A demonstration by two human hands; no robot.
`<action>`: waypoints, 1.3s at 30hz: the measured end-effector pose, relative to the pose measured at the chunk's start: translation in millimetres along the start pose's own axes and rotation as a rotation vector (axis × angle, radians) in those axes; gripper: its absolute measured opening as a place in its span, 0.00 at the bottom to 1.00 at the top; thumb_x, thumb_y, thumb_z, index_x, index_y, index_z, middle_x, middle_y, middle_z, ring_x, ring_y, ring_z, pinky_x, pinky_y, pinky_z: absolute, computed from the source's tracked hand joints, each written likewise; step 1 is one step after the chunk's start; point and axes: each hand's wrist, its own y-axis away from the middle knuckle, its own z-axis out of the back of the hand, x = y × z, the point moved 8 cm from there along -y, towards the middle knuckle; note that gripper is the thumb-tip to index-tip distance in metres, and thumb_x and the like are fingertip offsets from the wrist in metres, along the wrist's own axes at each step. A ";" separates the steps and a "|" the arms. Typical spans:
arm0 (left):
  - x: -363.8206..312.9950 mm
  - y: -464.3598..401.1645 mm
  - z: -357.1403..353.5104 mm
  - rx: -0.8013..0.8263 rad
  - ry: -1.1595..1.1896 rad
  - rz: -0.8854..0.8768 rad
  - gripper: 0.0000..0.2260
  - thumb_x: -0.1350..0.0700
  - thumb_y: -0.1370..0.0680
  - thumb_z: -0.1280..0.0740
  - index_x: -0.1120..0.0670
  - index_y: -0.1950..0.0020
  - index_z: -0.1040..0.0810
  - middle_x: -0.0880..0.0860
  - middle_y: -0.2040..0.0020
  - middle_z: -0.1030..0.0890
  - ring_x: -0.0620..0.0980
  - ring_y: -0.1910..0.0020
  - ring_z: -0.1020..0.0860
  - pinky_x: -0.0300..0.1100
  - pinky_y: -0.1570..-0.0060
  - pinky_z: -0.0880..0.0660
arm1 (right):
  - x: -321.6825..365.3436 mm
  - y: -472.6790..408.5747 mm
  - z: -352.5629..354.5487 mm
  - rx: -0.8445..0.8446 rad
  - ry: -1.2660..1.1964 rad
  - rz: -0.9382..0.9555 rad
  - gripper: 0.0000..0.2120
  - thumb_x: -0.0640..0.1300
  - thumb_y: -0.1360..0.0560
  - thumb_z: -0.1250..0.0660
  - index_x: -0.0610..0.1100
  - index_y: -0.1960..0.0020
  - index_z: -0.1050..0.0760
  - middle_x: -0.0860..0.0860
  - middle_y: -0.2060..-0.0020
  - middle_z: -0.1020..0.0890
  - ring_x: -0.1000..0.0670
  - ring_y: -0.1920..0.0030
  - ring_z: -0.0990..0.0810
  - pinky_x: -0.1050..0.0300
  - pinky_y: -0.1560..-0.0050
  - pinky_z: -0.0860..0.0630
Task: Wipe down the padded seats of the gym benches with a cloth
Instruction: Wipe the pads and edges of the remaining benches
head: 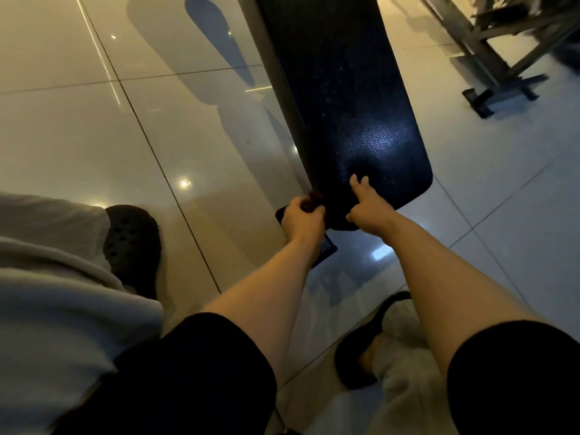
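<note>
A long black padded bench seat (345, 98) runs from the top of the view down to its rounded near end. At that end's left corner my left hand (301, 219) grips a small dark bunched cloth (314, 200). My right hand (365, 204) lies on the near end of the pad with its fingers stretched forward onto the vinyl. Both forearms reach out from black sleeves. The cloth is mostly hidden in my left fist.
Glossy pale floor tiles (94, 136) surround the bench. A grey metal equipment frame (499, 67) stands at the upper right. The bench's dark foot (324, 248) shows below my left wrist. My dark shoes (135, 246) and light trousers are at the left and bottom.
</note>
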 end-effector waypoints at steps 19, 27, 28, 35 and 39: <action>-123.9 -24.9 15.8 -0.168 0.007 -0.296 0.11 0.59 0.27 0.27 0.48 0.49 0.23 0.50 0.45 0.28 0.49 0.49 0.27 0.42 0.42 0.26 | -6.6 -5.5 -3.8 -0.017 0.022 0.034 0.38 0.33 0.22 0.41 0.47 0.21 0.59 0.47 0.22 0.60 0.47 0.22 0.59 0.50 0.24 0.53; -12.8 17.2 -14.0 -0.138 -0.077 -0.143 0.15 0.58 0.31 0.24 0.48 0.53 0.27 0.53 0.46 0.23 0.53 0.49 0.23 0.49 0.45 0.24 | -16.1 4.3 5.4 -0.128 -0.073 0.103 0.35 0.32 0.23 0.41 0.50 0.21 0.47 0.50 0.21 0.50 0.48 0.22 0.48 0.54 0.25 0.47; 2.4 24.6 -18.8 -0.104 -0.085 -0.131 0.14 0.58 0.31 0.24 0.48 0.53 0.27 0.52 0.48 0.23 0.53 0.49 0.23 0.51 0.46 0.23 | -19.9 7.1 4.8 -0.150 -0.099 0.111 0.34 0.31 0.24 0.42 0.50 0.22 0.45 0.50 0.21 0.48 0.47 0.23 0.47 0.55 0.25 0.48; 7.1 40.0 -18.2 -0.226 -0.010 -0.160 0.12 0.62 0.27 0.29 0.49 0.50 0.27 0.53 0.48 0.21 0.56 0.47 0.23 0.54 0.45 0.23 | -65.2 31.8 -12.4 -0.091 -0.100 0.110 0.31 0.32 0.22 0.43 0.47 0.22 0.45 0.50 0.21 0.47 0.48 0.23 0.46 0.55 0.26 0.47; 17.4 54.7 -27.1 -0.172 -0.131 -0.179 0.13 0.68 0.27 0.33 0.50 0.54 0.28 0.52 0.55 0.24 0.56 0.52 0.23 0.52 0.51 0.22 | -84.3 43.7 -17.4 -0.024 -0.102 0.112 0.30 0.32 0.22 0.43 0.46 0.22 0.44 0.48 0.22 0.46 0.46 0.23 0.44 0.56 0.27 0.45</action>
